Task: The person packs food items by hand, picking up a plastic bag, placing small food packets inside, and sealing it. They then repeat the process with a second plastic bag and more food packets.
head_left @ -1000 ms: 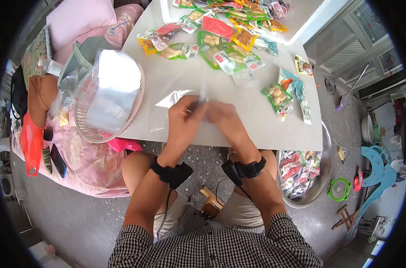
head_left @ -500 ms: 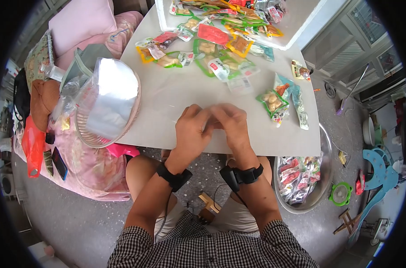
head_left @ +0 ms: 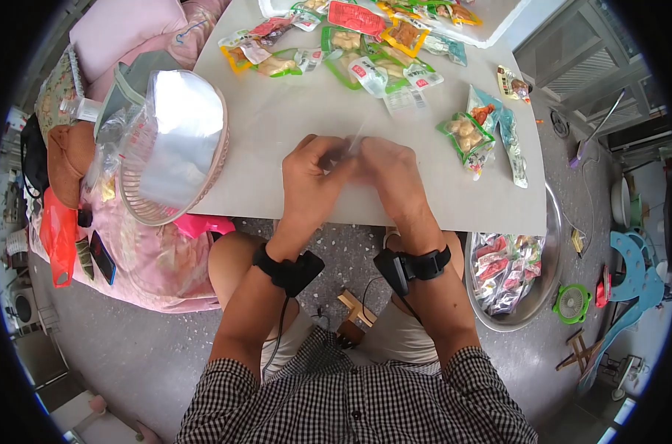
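Observation:
My left hand (head_left: 314,177) and my right hand (head_left: 390,172) meet over the near part of the table, fingers pinched together. Between them is a thin clear plastic bag (head_left: 357,138), its edge standing up from the fingertips; most of it is hidden or too transparent to make out. The right fingers are blurred. Beyond the hands lie several snack packets (head_left: 377,74) with green and yellow edges. To the right of my right hand are a green-edged packet (head_left: 465,138) of pale round pieces and a slim blue-white packet (head_left: 511,148).
A woven basket (head_left: 216,166) holding a stack of clear bags (head_left: 180,148) stands at the table's left edge. At the back is a white foam box (head_left: 499,33) with packets. A metal basin (head_left: 549,259) of packets sits below the right edge, beside a green fan (head_left: 572,303).
The view has shifted, so the table and hands sit higher in it. A clear edge now shows between my fingers, and my hands are slightly farther apart.

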Available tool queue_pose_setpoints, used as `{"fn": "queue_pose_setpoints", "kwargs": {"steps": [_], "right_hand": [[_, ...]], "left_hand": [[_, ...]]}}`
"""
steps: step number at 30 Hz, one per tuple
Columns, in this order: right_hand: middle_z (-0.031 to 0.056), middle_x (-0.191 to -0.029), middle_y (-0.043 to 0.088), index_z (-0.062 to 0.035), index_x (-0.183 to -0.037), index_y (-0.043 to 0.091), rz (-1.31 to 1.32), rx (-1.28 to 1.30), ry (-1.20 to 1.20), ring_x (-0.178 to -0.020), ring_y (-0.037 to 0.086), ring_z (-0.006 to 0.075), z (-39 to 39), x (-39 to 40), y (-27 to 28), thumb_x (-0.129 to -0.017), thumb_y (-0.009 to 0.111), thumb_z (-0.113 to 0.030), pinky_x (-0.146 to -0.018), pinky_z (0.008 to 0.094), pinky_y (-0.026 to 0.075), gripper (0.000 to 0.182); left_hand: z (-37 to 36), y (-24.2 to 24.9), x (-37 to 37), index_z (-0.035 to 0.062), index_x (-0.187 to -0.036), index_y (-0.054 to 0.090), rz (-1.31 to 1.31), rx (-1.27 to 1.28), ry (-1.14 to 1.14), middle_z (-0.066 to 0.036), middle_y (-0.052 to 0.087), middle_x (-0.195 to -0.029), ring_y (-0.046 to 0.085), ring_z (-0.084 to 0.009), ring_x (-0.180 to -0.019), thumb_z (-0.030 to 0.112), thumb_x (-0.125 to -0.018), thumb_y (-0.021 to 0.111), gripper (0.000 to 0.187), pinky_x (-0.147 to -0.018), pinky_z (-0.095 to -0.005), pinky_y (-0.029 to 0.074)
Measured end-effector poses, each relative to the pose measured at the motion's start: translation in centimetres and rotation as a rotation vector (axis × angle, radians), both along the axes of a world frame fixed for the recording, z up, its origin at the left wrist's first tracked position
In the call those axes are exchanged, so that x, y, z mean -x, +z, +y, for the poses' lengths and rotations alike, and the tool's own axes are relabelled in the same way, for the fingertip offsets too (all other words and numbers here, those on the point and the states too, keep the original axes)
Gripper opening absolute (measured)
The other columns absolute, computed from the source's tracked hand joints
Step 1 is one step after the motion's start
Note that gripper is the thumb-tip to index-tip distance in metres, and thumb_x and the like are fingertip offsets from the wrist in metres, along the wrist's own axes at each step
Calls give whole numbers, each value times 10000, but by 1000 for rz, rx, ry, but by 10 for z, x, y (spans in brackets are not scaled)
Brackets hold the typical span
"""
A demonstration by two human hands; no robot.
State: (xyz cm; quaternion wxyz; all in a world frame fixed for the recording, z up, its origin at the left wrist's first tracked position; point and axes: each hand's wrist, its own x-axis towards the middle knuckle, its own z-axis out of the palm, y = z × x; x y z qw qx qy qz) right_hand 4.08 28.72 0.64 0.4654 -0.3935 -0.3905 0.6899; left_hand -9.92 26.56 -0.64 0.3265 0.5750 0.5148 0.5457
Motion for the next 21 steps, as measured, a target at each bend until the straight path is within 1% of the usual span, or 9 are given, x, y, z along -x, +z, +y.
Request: {"fn": "queue_pose_setpoints", "kwargs": {"steps": [1, 4, 7, 10, 13, 21], "right_hand": [[76, -871, 658, 29, -980, 658, -3, 4, -1, -758, 640, 152, 0, 0, 0, -892, 558, -208, -630, 281, 542, 272], [82, -886, 661, 33, -990, 656, -4, 4, 0, -765, 639, 160, 1, 1, -3, -896, 564, -218, -629, 282, 546, 284], [83, -889, 662, 32, -994, 657, 2, -8, 1, -766, 634, 154, 1, 1, -8, -898, 568, -221, -622, 273, 546, 285], [77, -876, 660, 31, -989, 660, -4, -13, 3, -755, 625, 138, 1, 1, -8, -896, 575, -212, -615, 262, 543, 274], [67, -851, 657, 28, -981, 663, -22, -32, 8, -739, 616, 124, 1, 1, -8, -892, 582, -200, -614, 255, 539, 258], [43, -797, 652, 20, -974, 667, -47, -31, 0, -695, 616, 101, 1, 1, -7, -879, 602, -177, -601, 233, 526, 228]], "left_hand": [[0, 2, 1, -41, -919, 642, -6, 24, 3, -20, 584, -820, 504, -68, -666, -60, -742, 692, 185, -592, -206, 420], [-1, 5, 0, -2, -880, 662, -16, 39, 50, -86, 608, -739, 546, -154, -628, 46, -677, 694, 211, -590, -280, 449], [0, 0, -1, -6, -882, 658, -87, 27, 38, -91, 611, -745, 552, -154, -634, 50, -675, 697, 219, -595, -276, 451], [-2, 2, 1, -38, -927, 617, 10, 52, -17, -23, 601, -836, 550, -71, -732, -56, -734, 703, 212, -643, -212, 464], [1, -2, -3, -9, -865, 651, -87, 34, 31, -90, 611, -747, 556, -151, -637, 52, -678, 699, 203, -586, -276, 450], [-1, -2, -3, -16, -852, 643, -91, 39, 21, -93, 618, -758, 563, -148, -642, 46, -693, 698, 179, -582, -280, 454]]}}
